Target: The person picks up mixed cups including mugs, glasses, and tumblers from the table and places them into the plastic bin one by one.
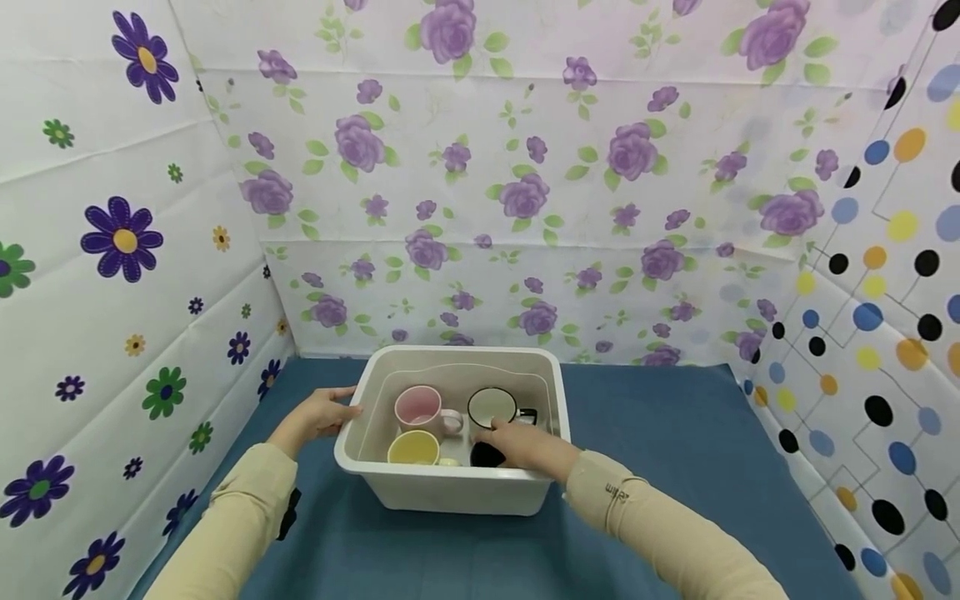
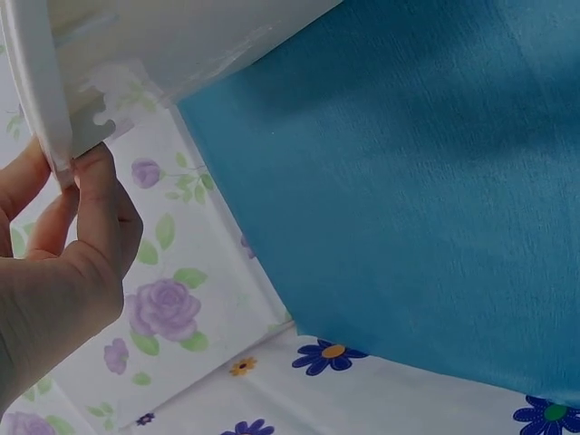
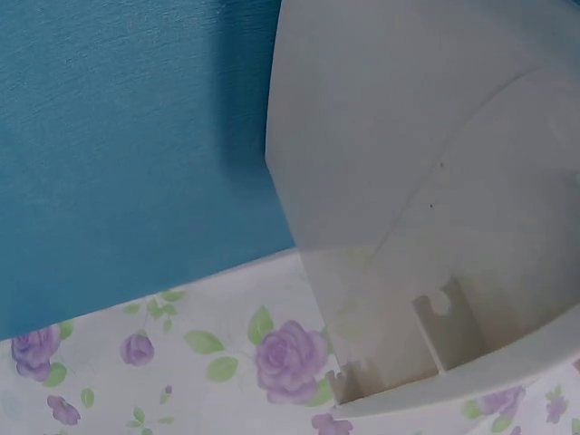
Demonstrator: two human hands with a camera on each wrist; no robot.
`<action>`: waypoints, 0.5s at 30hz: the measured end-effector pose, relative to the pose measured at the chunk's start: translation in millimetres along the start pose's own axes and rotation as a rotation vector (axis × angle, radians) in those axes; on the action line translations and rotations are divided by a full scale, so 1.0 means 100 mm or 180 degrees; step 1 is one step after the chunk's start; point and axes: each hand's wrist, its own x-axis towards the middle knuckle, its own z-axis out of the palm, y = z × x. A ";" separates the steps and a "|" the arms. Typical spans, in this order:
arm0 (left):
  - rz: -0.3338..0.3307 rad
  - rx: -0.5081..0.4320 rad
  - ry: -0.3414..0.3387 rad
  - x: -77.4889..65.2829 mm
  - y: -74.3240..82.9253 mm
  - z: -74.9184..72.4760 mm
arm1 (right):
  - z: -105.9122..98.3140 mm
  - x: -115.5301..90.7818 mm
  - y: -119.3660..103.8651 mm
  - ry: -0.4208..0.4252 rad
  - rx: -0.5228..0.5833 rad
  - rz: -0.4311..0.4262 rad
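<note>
A white plastic bin [image 1: 461, 492] holds several mugs. At its left side my left hand [image 1: 318, 412] pinches the rim, thumb on one face and fingers on the other, as the left wrist view shows. My right hand [image 1: 528, 446] reaches over the right front of the bin, its curled fingers gripping a black mug [image 1: 486, 455] that it mostly covers. Just behind is a white mug [image 1: 491, 406] with a black rim and handle. A pink mug [image 1: 418, 407] stands at the left, and a yellow mug [image 1: 414, 448] in front of it. The right wrist view leaves my right hand out.
The bin stands on a blue cloth [image 1: 652, 467] near its back edge. Behind rises a sheet with purple roses [image 1: 525, 196]. Sheets with daisies [image 1: 123, 242] on the left and colored dots [image 1: 885, 317] on the right close in the sides.
</note>
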 end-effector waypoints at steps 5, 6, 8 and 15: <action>0.0027 0.0044 0.0020 0.00 0.00 0.00 | -0.02 -0.02 0.02 0.0003 -0.0096 -0.0090; 0.0037 0.0051 0.0027 0.00 0.00 0.00 | -0.02 -0.03 0.02 -0.0001 -0.0102 -0.0097; 0.0078 0.0077 0.0053 0.00 -0.01 0.01 | -0.04 -0.03 0.02 -0.0013 -0.0112 -0.0104; 0.0190 0.0180 0.0276 -0.06 -0.03 0.00 | -0.09 -0.08 0.04 0.0098 0.0056 -0.0111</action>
